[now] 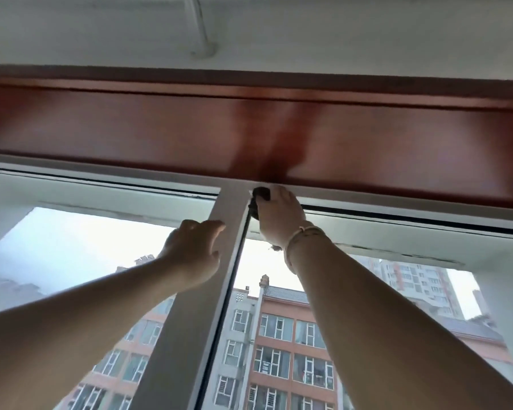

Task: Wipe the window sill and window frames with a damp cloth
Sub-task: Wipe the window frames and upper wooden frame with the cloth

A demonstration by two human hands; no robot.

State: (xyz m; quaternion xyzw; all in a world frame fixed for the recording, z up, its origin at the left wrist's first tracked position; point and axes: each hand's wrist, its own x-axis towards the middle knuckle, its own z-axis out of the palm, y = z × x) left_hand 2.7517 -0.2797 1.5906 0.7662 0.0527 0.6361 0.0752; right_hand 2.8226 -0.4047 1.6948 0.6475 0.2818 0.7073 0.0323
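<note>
Bunched in the right hand [279, 214] at the top corner beside the upright frame bar [190, 306], the dark cloth [259, 199] looks soft and light, best gripped wadded; right fingers clamp it, while the left hand [194, 250] rests loosely curled on the bar.

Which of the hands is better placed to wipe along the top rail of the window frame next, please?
The right hand, probably: it already grips the dark cloth at the corner where the top rail meets the upright. The left hand holds no cloth and rests lower on the upright.
</note>
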